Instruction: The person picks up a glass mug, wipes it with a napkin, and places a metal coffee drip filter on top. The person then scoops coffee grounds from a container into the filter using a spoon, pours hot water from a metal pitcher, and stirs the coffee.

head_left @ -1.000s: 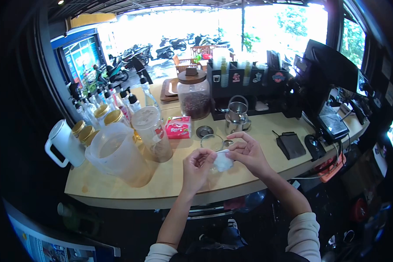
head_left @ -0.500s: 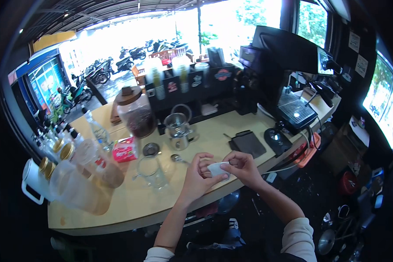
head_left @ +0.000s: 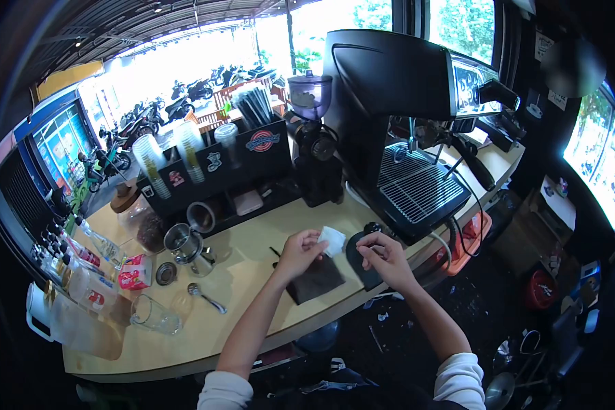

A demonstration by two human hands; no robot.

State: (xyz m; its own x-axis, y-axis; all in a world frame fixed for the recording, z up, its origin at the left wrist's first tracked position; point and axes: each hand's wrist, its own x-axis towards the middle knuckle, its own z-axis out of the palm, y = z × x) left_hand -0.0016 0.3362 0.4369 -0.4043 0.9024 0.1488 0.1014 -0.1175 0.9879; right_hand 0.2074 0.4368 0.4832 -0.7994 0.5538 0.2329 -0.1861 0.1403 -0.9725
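Right now, a person's two bare hands work over a pale wooden counter (head_left: 191,338), near a black espresso machine (head_left: 393,72). The left hand (head_left: 299,255) pinches a folded white tissue (head_left: 333,242) between thumb and fingers, holding it up over a flat dark cloth (head_left: 318,283). Apart from it, the right hand (head_left: 385,261) hangs above a black pad (head_left: 365,277), thumb and fingers curled close together; whether anything sits between them cannot be told. The step in hand appears to be handling the tissue with the left hand alone; any more folding or opening would call for the right fingertips to meet its free edge. The left fingers hide part of the tissue, so its full shape is unclear. The right hand covers some of the pad, and glare washes out the outdoor area beyond the counter.
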